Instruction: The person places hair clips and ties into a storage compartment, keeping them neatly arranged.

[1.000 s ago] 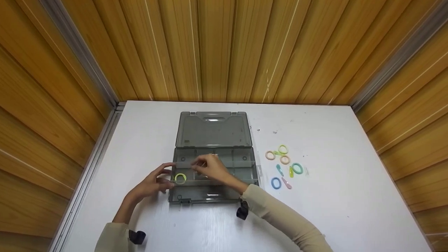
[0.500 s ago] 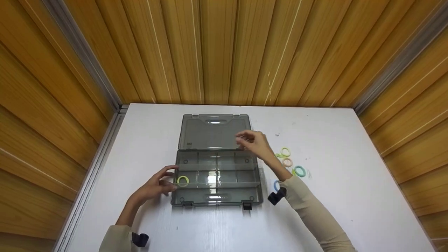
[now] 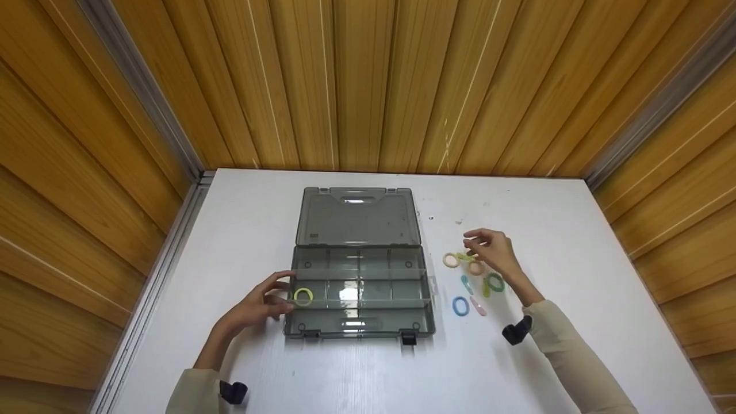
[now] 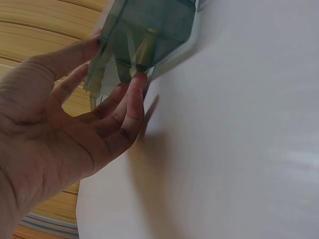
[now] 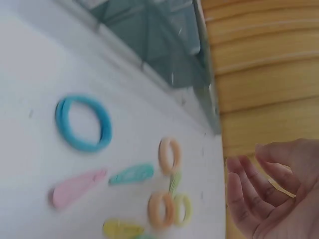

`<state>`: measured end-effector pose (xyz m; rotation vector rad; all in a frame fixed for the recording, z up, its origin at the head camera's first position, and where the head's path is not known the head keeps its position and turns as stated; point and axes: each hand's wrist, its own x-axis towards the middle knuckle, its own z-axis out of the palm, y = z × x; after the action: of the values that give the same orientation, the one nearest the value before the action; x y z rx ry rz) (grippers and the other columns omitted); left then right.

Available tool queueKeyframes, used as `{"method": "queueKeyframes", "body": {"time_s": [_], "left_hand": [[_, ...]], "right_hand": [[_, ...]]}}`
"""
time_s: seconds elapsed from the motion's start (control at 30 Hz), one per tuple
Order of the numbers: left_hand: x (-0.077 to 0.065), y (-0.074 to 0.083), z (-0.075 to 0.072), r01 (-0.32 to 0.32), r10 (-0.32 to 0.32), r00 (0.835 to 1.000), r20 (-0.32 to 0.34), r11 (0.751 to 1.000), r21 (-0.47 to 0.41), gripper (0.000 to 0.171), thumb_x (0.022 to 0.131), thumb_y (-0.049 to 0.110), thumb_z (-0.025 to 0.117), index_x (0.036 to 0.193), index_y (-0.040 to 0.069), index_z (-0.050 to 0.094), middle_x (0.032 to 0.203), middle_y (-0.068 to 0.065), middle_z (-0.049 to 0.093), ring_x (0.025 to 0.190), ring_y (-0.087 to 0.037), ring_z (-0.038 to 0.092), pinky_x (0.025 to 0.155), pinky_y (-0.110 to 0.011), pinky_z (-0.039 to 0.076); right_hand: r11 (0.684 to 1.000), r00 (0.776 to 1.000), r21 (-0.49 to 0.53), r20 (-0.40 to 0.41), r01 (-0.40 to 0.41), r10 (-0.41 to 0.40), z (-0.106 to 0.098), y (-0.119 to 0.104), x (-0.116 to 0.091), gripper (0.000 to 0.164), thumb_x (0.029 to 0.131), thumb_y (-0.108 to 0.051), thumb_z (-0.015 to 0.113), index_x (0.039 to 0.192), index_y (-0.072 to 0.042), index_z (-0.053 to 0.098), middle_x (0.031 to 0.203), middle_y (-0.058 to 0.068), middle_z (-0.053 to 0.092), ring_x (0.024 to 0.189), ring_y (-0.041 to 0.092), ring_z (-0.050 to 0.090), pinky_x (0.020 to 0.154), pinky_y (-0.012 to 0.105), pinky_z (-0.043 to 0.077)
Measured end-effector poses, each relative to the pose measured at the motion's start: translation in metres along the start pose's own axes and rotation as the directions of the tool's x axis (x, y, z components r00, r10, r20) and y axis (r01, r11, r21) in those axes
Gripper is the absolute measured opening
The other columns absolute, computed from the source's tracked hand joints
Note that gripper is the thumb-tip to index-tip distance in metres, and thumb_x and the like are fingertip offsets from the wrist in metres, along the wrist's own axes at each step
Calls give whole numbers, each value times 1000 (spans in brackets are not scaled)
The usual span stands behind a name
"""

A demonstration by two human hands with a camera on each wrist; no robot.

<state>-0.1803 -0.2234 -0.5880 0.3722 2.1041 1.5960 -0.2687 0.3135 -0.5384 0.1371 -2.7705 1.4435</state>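
Observation:
My left hand rests its thumb and fingertips against the left wall of a smoky-grey divided storage box, whose lid lies open at the back. In the left wrist view its fingers bend against the box wall. A lime hair tie lies in the box's left middle compartment. To the right, my empty right hand hovers with loosely bent fingers over loose hair ties and clips. Close under it are a peach hair tie, an orange hair tie and a yellow hair tie, partly hidden in the head view.
Nearer the front lie a blue hair tie, a pink hair clip, a teal clip, a yellow clip and a green hair tie. Clear dividers cross the box. Wood-panel walls enclose the white table.
My right hand has lifted from the box's middle compartments and moved right, over the hair ties and clips. The left hand stays at the box's left wall.

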Motion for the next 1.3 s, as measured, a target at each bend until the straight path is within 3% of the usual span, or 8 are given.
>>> {"method": "queueKeyframes", "body": {"time_s": [0.27,0.57,0.77,1.0,1.3], "left_hand": [[0,-3,0,4,-4,1000,0,1000,-3,78,96,16,73,160,11,29,150,-34,37,105,-27,65,77,-36,56],[-2,-6,-1,11,-11,1000,0,1000,-20,77,96,14,72,160,11,28,152,-34,35,109,-28,64,78,-36,56],[0,-6,0,-6,6,1000,1,1000,-8,77,96,17,72,160,10,29,152,-34,35,106,-26,63,77,-35,56],[-1,-4,1,-5,5,1000,-2,1000,8,76,96,17,72,159,11,30,152,-33,36,103,-24,63,77,-35,56],[1,-4,0,6,-6,1000,-1,1000,6,75,97,13,71,160,12,29,151,-33,37,106,-28,64,78,-37,56]], "right_hand": [[992,994,-76,23,-103,105,-25,36,-12,29,97,-9,68,120,9,68,106,29,71,86,25,74,67,22,60],[974,982,-185,111,-131,153,-36,67,-31,30,91,-7,75,116,9,70,104,26,73,94,24,68,66,16,49],[965,978,-212,103,-157,182,-39,76,-37,32,89,-7,77,115,8,71,101,22,72,87,14,63,65,17,47],[966,983,-222,93,-133,156,-45,78,-45,30,88,-6,77,114,9,71,102,24,72,93,23,67,69,13,47],[969,981,-213,120,-127,155,-44,83,-51,30,89,-10,77,113,8,73,101,23,75,86,15,66,69,15,48]]}}
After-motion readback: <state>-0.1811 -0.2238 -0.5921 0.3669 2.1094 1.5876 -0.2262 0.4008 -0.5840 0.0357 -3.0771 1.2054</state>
